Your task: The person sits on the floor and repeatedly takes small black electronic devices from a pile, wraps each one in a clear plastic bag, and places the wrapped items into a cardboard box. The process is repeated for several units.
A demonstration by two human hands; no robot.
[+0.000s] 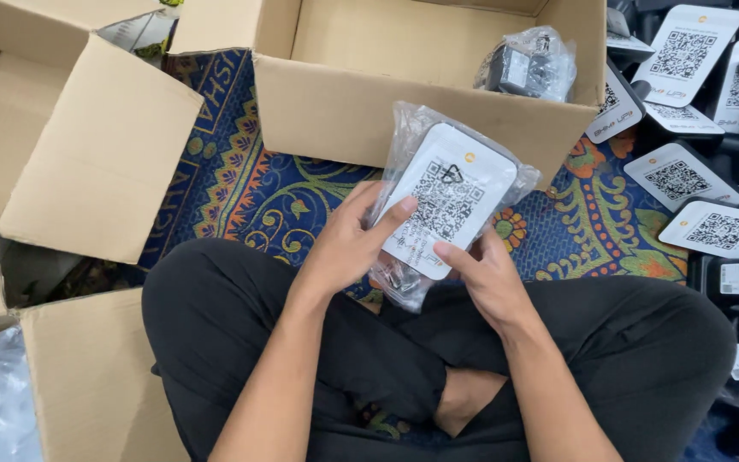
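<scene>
Both hands clasp the device (448, 198), a flat rounded white slab in crinkly clear plastic, above the lap. Left hand (348, 244) wraps its edge, right hand (487, 272) pinches below. Cardboard box (404, 103) just behind, patterned rug (250, 188) beneath.

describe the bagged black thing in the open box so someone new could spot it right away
Start at the open cardboard box at top centre, beyond the person's crossed legs. In its right corner sits a small black gadget in a crinkled clear bag. Unlike the white-faced device in both hands and those piled on the right, it lies alone inside the box.
</scene>
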